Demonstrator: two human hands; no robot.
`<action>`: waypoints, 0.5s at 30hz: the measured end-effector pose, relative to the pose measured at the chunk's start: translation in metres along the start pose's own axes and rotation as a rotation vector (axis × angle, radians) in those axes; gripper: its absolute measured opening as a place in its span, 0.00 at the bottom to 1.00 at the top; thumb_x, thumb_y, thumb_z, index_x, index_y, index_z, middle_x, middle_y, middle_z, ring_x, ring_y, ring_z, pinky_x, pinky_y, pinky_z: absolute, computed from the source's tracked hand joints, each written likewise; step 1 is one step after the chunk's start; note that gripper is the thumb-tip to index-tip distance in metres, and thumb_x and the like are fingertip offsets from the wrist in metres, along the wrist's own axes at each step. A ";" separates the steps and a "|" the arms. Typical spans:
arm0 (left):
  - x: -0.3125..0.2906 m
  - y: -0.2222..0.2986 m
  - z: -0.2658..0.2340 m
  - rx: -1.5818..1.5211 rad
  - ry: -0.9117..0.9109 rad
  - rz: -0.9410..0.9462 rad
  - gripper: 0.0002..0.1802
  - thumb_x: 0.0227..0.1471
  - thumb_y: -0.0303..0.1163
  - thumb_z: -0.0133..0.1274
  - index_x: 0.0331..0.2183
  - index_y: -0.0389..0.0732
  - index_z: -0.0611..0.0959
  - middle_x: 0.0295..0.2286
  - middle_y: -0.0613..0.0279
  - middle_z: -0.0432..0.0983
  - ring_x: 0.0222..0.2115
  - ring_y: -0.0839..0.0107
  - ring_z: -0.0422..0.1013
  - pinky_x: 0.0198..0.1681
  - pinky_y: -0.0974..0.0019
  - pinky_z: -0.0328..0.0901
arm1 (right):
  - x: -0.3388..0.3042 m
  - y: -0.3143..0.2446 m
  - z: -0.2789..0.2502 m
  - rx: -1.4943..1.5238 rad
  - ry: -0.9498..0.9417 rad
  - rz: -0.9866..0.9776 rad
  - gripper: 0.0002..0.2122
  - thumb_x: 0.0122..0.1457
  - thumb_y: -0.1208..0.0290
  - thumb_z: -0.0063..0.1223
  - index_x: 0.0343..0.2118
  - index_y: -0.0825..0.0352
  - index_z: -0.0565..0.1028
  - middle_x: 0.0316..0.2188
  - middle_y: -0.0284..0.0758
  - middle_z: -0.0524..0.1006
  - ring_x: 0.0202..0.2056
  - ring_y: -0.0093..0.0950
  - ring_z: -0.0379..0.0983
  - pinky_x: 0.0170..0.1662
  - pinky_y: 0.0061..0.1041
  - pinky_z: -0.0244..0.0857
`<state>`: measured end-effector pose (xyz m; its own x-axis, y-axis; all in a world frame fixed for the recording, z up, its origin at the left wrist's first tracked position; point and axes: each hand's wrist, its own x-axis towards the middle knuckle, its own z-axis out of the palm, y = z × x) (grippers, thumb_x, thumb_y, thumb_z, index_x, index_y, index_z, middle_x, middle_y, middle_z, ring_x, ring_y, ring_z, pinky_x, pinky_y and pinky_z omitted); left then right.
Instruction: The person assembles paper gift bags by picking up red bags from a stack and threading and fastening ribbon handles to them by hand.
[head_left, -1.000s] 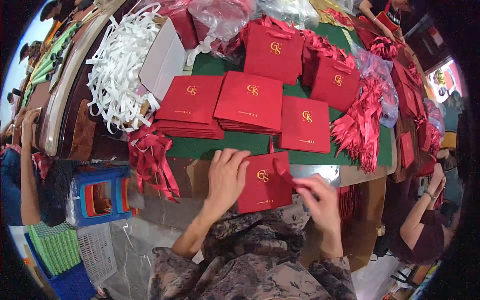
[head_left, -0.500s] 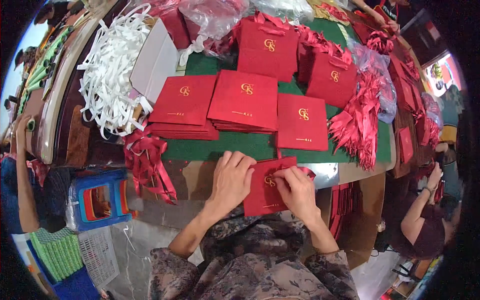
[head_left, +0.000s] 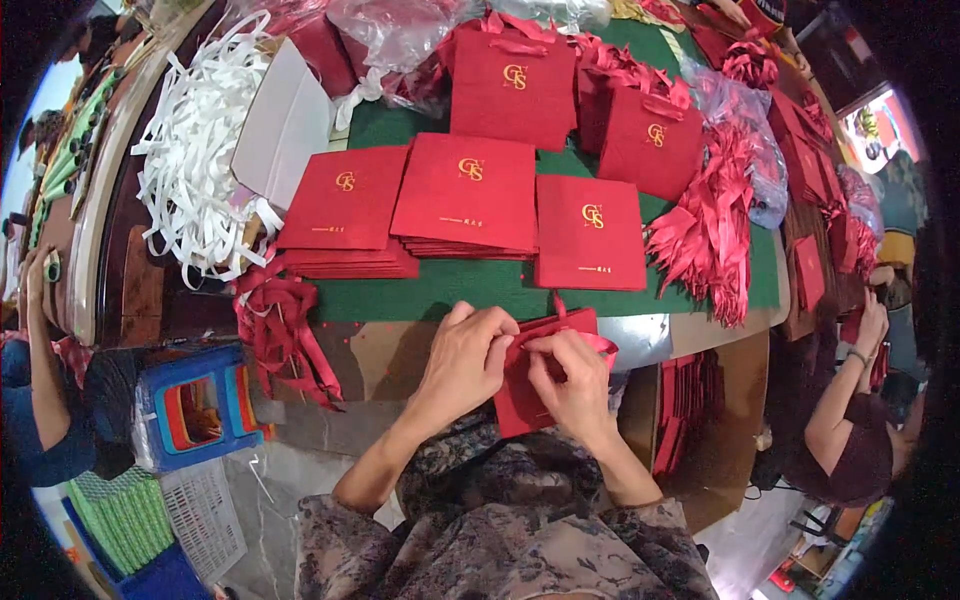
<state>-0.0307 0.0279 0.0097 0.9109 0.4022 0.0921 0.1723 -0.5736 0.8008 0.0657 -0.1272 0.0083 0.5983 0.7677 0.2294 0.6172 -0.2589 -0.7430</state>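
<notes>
Close in front of me, at the table's near edge, a small red paper gift bag (head_left: 518, 404) with a gold emblem is held tilted. The fingers of my left hand (head_left: 462, 362) pinch its upper left edge. My right hand (head_left: 570, 378) is closed at the bag's top, its thumb and forefinger together on a red ribbon (head_left: 602, 346) that loops out behind the knuckles. Those fingers cover the emblem and the spot where ribbon meets bag. Another ribbon end (head_left: 559, 304) pokes up above the bag.
Flat red bags in stacks (head_left: 465, 195) lie on green cloth (head_left: 470, 287), with upright bags (head_left: 513, 95) behind. Red ribbon bundles (head_left: 712, 225) sit right, white ribbons (head_left: 205, 150) left. A carton of red pieces (head_left: 735, 420) stands below right. Other people work at both sides.
My right hand has shifted slightly left along the bag's top, and the ribbon loop shows more beside it. The left hand still pinches the edge. The whole view has shifted a little.
</notes>
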 end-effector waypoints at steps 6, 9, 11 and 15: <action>0.000 0.002 0.001 -0.027 -0.014 -0.023 0.04 0.53 0.23 0.54 0.34 0.37 0.78 0.29 0.54 0.78 0.34 0.56 0.70 0.39 0.57 0.66 | -0.002 0.002 0.002 -0.014 0.041 -0.006 0.08 0.50 0.80 0.61 0.34 0.67 0.76 0.28 0.40 0.74 0.30 0.40 0.74 0.33 0.35 0.67; -0.001 0.003 0.003 -0.041 0.007 -0.009 0.04 0.52 0.22 0.54 0.33 0.37 0.78 0.28 0.54 0.78 0.33 0.56 0.70 0.39 0.56 0.66 | -0.002 -0.003 0.000 -0.025 0.018 0.032 0.09 0.50 0.79 0.62 0.35 0.67 0.76 0.28 0.39 0.74 0.30 0.40 0.74 0.34 0.36 0.67; -0.002 0.005 0.004 -0.016 0.032 -0.015 0.04 0.51 0.22 0.54 0.33 0.36 0.79 0.28 0.54 0.78 0.33 0.55 0.70 0.39 0.56 0.66 | 0.001 -0.005 0.000 0.007 -0.012 0.058 0.10 0.49 0.79 0.62 0.35 0.67 0.76 0.28 0.40 0.74 0.30 0.40 0.74 0.34 0.36 0.68; -0.003 0.008 0.008 0.017 0.087 0.002 0.04 0.50 0.21 0.54 0.32 0.37 0.79 0.28 0.54 0.77 0.32 0.53 0.70 0.38 0.55 0.65 | 0.004 -0.007 0.005 -0.049 0.007 0.057 0.07 0.47 0.81 0.62 0.31 0.68 0.77 0.24 0.39 0.74 0.26 0.37 0.73 0.30 0.34 0.65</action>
<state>-0.0291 0.0160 0.0108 0.8756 0.4606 0.1455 0.1770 -0.5862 0.7906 0.0613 -0.1198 0.0115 0.6371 0.7465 0.1920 0.6060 -0.3311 -0.7233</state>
